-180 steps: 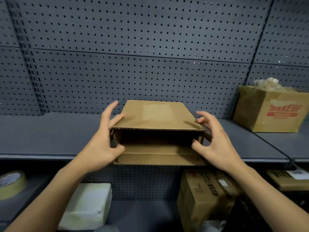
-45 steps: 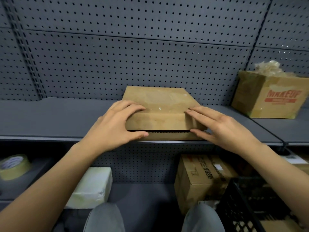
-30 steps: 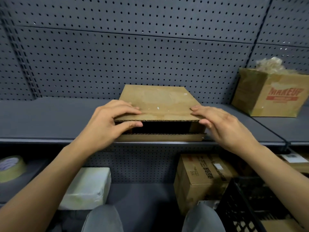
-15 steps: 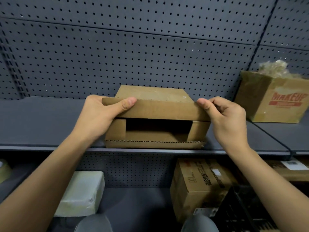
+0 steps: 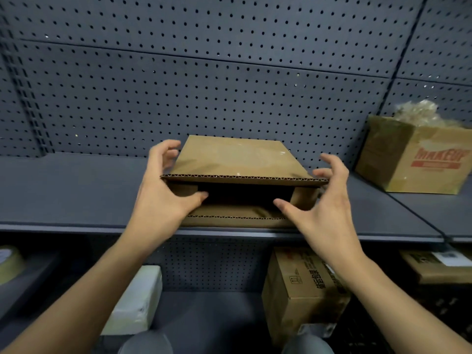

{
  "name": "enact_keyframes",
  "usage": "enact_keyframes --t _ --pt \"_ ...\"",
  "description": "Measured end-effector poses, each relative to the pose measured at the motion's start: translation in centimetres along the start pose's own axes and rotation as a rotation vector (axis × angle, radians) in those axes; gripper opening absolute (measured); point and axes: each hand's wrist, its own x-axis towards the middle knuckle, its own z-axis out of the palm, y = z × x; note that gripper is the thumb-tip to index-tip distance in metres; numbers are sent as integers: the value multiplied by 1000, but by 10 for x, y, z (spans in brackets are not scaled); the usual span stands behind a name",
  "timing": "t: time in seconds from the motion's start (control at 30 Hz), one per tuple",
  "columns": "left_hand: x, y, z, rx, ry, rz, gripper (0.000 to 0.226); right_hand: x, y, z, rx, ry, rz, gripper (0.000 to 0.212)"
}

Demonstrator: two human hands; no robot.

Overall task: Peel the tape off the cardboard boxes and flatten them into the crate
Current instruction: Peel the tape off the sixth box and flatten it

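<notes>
A flat brown cardboard box [image 5: 235,159] lies on the grey shelf [image 5: 76,195], its open end facing me. The top flap sticks straight out over the dark opening, and the two short side flaps stand inside it. My left hand [image 5: 163,200] grips the box's left end, thumb across the left side flap and fingers curled over the top panel's left edge. My right hand [image 5: 324,208] hovers at the right end with spread fingers. Its thumb points into the opening and one fingertip is at the top flap's right corner.
A "MAKEUP" carton [image 5: 416,159] stuffed with crumpled tape stands on the shelf at the right. Below the shelf are a brown printed carton [image 5: 301,284], a white wrapped parcel [image 5: 138,302], a tape roll [image 5: 10,264] and a dark crate [image 5: 439,307] at the lower right.
Half a second ago both hands pinched the top flap, folded down over the front. Now the flap sticks straight out, and the hands have moved to the two ends of the opening.
</notes>
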Motion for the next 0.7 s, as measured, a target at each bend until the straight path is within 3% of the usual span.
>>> enact_keyframes --t 0.13,0.33,0.43,0.57,0.7 --pt "3 3 -11 35 -105 -62 88 5 -4 -3 -21 -47 -14 88" --pt "11 6 -38 -1 -367 -124 97 10 -3 -34 -40 -361 -38 87" --pt "13 1 -49 -58 -480 -135 91 14 8 -54 -57 -471 -45 83" --pt "10 -9 -55 -11 -544 -111 92 16 31 -69 -77 -494 -87 68" --pt "3 -18 -57 122 -600 -53 88 12 49 -74 99 -483 -27 64"
